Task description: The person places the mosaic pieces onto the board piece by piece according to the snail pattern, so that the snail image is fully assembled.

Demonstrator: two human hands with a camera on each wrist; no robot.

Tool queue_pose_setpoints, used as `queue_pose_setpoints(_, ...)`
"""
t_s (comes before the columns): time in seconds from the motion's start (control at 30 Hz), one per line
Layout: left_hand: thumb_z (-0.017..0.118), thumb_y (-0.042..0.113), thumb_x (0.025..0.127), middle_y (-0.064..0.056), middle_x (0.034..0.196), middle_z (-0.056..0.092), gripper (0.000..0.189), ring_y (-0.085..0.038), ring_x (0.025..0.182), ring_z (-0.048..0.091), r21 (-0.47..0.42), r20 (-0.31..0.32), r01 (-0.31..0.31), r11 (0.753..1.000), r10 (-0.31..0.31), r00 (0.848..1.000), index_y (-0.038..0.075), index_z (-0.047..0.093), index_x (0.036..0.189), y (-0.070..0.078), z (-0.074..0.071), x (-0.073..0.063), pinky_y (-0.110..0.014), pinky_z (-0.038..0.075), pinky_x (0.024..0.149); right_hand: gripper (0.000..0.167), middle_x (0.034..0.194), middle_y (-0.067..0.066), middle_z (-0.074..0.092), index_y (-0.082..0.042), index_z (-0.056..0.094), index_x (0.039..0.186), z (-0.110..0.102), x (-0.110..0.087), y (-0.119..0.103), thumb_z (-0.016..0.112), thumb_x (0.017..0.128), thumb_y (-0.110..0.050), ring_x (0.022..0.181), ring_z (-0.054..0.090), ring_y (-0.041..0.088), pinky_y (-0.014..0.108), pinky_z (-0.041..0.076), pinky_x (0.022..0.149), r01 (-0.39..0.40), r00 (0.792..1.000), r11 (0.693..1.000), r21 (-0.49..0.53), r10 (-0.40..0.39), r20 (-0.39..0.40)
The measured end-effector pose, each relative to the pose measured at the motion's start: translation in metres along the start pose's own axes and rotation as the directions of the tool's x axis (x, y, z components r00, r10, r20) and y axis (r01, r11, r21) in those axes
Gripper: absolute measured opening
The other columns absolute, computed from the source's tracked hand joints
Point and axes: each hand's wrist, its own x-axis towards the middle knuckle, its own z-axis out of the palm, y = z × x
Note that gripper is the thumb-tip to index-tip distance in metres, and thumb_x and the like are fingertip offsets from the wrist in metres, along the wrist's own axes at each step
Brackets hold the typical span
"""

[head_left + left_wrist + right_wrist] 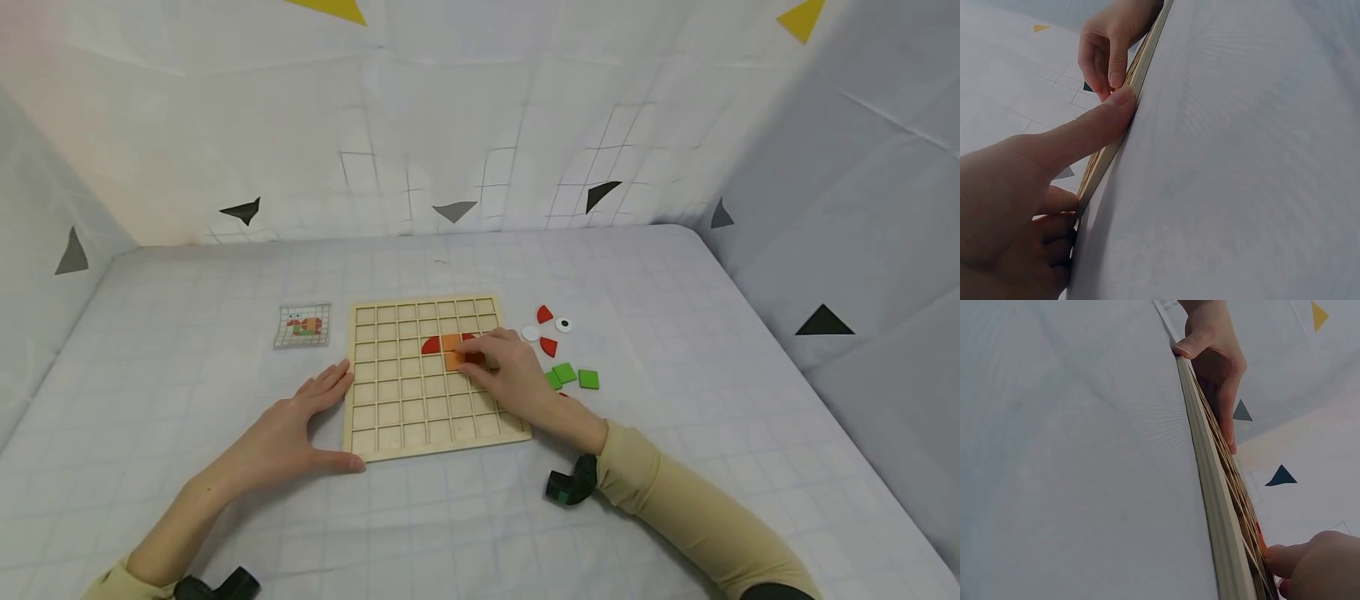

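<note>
In the head view, a wooden grid board [405,412] lies on the table. My left hand [288,437] rests at its near left corner, fingers extended along the left edge and thumb stretched along the front edge. Over the board's right half, my right hand [517,375] pinches with thumb and forefinger at an orange square tile [452,361]. Behind that tile sits another orange square [450,342], with a red curved piece [431,345] to its left. More red pieces show partly under the right hand. The right wrist view has the right fingertips [1279,559] low at the board's edge.
Left of the board lies a small picture card [303,326] with a gridded coloured figure. To the right are green squares [588,380], red curved pieces [544,314], a white disc [531,333] and an eye disc [563,324]. White sheeting walls [480,125] stand behind the table.
</note>
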Motion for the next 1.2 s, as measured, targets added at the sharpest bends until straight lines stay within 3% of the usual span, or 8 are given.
queue_pose_setpoints(0.37, 0.078, 0.074, 0.063, 0.002, 0.167, 0.018, 0.121, -0.047, 0.15, 0.018, -0.007, 0.003, 0.001, 1.0, -0.001, 1.0, 0.015, 0.031, 0.158, 0.0, -0.001, 0.0, -0.07, 0.021, 0.114, 0.023, 0.099, 0.001, 0.074, -0.009, 0.075, 0.108, 0.0, 0.001, 0.002, 0.079, 0.086, -0.012, 0.093, 0.06, 0.018, 0.032, 0.05, 0.08, 0.031, 0.999, 0.999, -0.007, -0.031, 0.016)
queue_pose_setpoints(0.73, 0.078, 0.073, 0.063, 0.0, 0.167, 0.019, 0.121, -0.046, 0.15, 0.018, -0.008, 0.009, 0.001, 1.0, -0.001, 1.0, 0.013, 0.032, 0.157, 0.001, 0.0, 0.0, -0.07, 0.021, 0.113, 0.024, 0.096, 0.004, 0.076, -0.006, 0.076, 0.105, -0.008, 0.002, 0.004, 0.082, 0.082, -0.009, 0.093, 0.062, 0.02, 0.034, 0.05, 0.08, 0.076, 0.996, 0.997, 0.003, -0.075, -0.04)
queue_pose_setpoints(0.83, 0.079, 0.073, 0.063, 0.0, 0.167, 0.018, 0.121, -0.046, 0.15, 0.018, -0.01, 0.012, 0.004, 1.0, -0.004, 1.0, 0.012, 0.032, 0.157, 0.002, 0.001, 0.001, -0.07, 0.021, 0.113, 0.024, 0.097, 0.006, 0.076, -0.005, 0.076, 0.105, -0.026, 0.003, 0.01, 0.082, 0.082, -0.008, 0.093, 0.063, 0.022, 0.038, 0.051, 0.078, 0.021, 0.997, 1.0, 0.021, -0.02, -0.077)
queue_pose_setpoints(0.93, 0.079, 0.073, 0.063, 0.0, 0.167, 0.019, 0.121, -0.047, 0.15, 0.018, -0.008, 0.01, 0.006, 1.0, -0.006, 1.0, 0.012, 0.032, 0.157, 0.003, 0.0, 0.0, -0.07, 0.021, 0.114, 0.022, 0.099, 0.007, 0.076, -0.007, 0.076, 0.105, -0.047, -0.001, 0.021, 0.081, 0.083, -0.008, 0.094, 0.063, 0.022, 0.043, 0.05, 0.078, -0.086, 0.992, 0.996, 0.032, 0.088, -0.092)
queue_pose_setpoints(1.1, 0.078, 0.074, 0.063, 0.0, 0.167, 0.019, 0.122, -0.048, 0.149, 0.019, -0.006, 0.01, 0.002, 1.0, -0.002, 1.0, 0.012, 0.032, 0.157, 0.003, -0.002, 0.0, -0.07, 0.021, 0.114, 0.021, 0.098, 0.006, 0.075, -0.009, 0.076, 0.105, -0.072, -0.023, 0.043, 0.08, 0.084, -0.01, 0.091, 0.061, 0.023, 0.042, 0.049, 0.077, -0.243, 0.968, 0.97, -0.026, 0.24, -0.078)
queue_pose_setpoints(1.2, 0.078, 0.074, 0.063, -0.001, 0.167, 0.019, 0.122, -0.048, 0.149, 0.019, -0.007, 0.008, -0.001, 1.0, 0.002, 1.0, 0.012, 0.032, 0.157, 0.002, -0.003, 0.0, -0.07, 0.021, 0.114, 0.023, 0.098, 0.005, 0.075, -0.01, 0.076, 0.106, -0.08, -0.035, 0.054, 0.081, 0.084, -0.013, 0.093, 0.061, 0.022, 0.04, 0.049, 0.079, -0.288, 0.956, 0.956, -0.052, 0.283, -0.082)
